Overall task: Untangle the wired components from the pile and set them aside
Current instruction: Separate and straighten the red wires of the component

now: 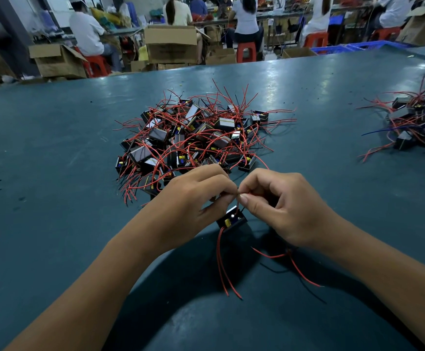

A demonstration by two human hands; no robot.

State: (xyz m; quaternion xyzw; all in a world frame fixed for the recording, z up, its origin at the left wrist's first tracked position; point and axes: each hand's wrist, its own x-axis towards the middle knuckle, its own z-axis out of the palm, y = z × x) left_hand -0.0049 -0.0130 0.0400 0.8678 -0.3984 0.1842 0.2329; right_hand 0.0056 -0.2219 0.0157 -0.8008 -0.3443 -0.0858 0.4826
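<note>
**One component in hand, most of the pile still knotted**

The fingertips of the left hand [196, 196] and the right hand [279, 206] meet in front of the person, both curled and pinching the same thin red lead [236, 211] where thumb and forefinger come together. Below that pinch hangs a small black component [231, 220] with a yellow part on its face, tilted and held just above the table [54, 148]. Two long red wires [221, 262] trail down from it toward the near edge, and another red and black strand [290, 262] lies beneath the right wrist; whether that strand belongs to the same piece cannot be told.

Judging from how things lie, the work is at an early to middle stage. Beyond the hands, the main pile [196, 138] is large and dense: dozens of black boxes with red leads looping over and through one another. Far to the right, well apart, sits a smaller heap [419, 122], probably the set-aside pieces, and it is clearly the lesser of the two.

The chief hindrance is the leads themselves, which cross freely and would likely drag neighbours along if pulled hard. At the far end of the table, seated people work among cardboard boxes [170, 44] and red stools [246, 51], none near enough to interfere.
</note>
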